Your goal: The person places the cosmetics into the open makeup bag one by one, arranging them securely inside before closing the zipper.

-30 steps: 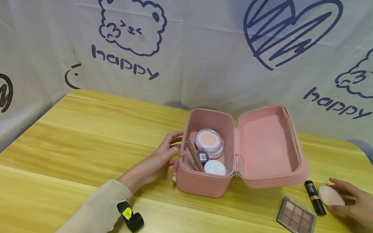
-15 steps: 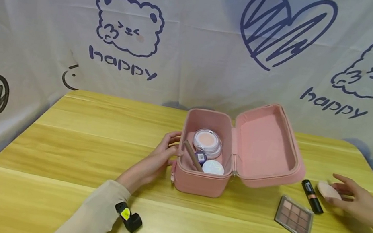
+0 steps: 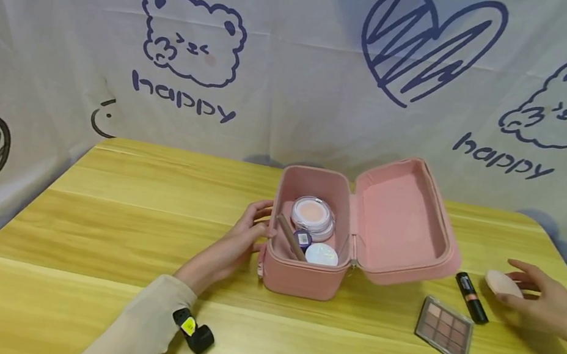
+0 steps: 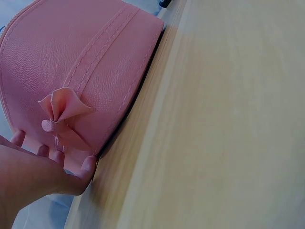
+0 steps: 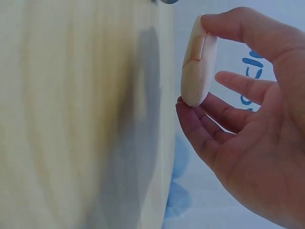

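Note:
A pink makeup case (image 3: 300, 280) stands with its lid (image 3: 401, 220) swung to the right. Inside lie a round cushion compact (image 3: 311, 212), a brown stick (image 3: 289, 237), a small purple-rimmed item (image 3: 302, 239) and a white round item (image 3: 322, 254). My left hand (image 3: 239, 244) rests its fingertips and thumb against the case's left wall, beside a pink bow (image 4: 66, 117) in the left wrist view. My right hand (image 3: 547, 302) pinches a beige powder puff (image 5: 195, 62) by its edges between thumb and fingertips. The right wrist view shows the puff raised off the tabletop.
A black lipstick tube (image 3: 472, 298) lies left of the right hand. An eyeshadow palette (image 3: 444, 330) lies in front of it on the wooden table (image 3: 115, 218). Behind hangs a white cloth (image 3: 299, 80) with printed bears and a heart.
My right hand has lifted the powder puff slightly from the table, tilting it. The left hand stays against the case, and the head view has shifted a little.

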The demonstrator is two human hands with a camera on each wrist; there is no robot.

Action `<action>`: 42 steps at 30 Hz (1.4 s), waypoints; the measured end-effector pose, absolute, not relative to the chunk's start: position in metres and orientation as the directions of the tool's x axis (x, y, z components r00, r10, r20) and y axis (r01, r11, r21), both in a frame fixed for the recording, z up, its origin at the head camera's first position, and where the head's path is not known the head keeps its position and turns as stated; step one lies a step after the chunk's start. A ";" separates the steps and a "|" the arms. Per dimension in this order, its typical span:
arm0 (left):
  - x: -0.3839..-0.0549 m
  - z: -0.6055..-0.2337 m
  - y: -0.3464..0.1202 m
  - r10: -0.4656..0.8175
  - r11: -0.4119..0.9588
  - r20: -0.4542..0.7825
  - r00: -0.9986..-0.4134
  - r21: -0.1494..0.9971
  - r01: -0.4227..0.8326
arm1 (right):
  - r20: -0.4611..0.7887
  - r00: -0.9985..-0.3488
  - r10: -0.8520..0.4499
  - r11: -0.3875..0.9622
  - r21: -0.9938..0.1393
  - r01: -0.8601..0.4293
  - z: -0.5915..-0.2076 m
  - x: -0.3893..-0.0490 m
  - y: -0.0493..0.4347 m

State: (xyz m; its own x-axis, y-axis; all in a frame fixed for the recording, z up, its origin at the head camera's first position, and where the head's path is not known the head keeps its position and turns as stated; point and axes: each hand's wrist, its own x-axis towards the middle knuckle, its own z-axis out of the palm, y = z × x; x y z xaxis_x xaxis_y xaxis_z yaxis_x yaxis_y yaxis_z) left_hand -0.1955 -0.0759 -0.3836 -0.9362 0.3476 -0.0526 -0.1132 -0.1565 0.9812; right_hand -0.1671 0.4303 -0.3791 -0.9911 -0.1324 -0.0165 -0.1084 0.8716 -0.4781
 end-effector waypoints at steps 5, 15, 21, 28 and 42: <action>-0.195 -0.384 -0.077 0.341 -0.156 -0.055 -0.938 0.981 -0.115 | 0.002 -0.990 -0.140 0.869 -0.480 -0.124 -0.374 -0.172 0.425; -0.194 -0.385 -0.077 0.335 -0.162 -0.054 -0.941 0.980 -0.113 | -0.006 -0.984 -0.177 0.845 -0.513 -0.149 -0.355 -0.183 0.410; -0.194 -0.385 -0.078 0.337 -0.153 -0.058 -0.940 0.982 -0.115 | 0.000 -0.990 -0.141 0.854 -0.505 -0.121 -0.344 -0.187 0.399; -0.194 -0.387 -0.077 0.343 -0.163 -0.055 -0.938 0.980 -0.117 | 0.066 -0.993 -0.101 0.881 -0.458 -0.120 -0.334 -0.192 0.398; -0.197 -0.386 -0.076 0.342 -0.157 -0.048 -0.939 0.982 -0.108 | 0.267 -0.963 -0.047 0.892 -0.422 -0.160 -0.306 -0.170 0.398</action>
State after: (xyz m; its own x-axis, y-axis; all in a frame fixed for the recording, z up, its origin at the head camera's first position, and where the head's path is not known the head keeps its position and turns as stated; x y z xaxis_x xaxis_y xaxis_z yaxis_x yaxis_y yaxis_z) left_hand -0.1966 -0.0761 -0.3862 -0.9386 0.3417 -0.0482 -0.1076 -0.1571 0.9817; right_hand -0.1705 0.3977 -0.3064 -0.9626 -0.0467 0.2669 -0.1604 0.8921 -0.4224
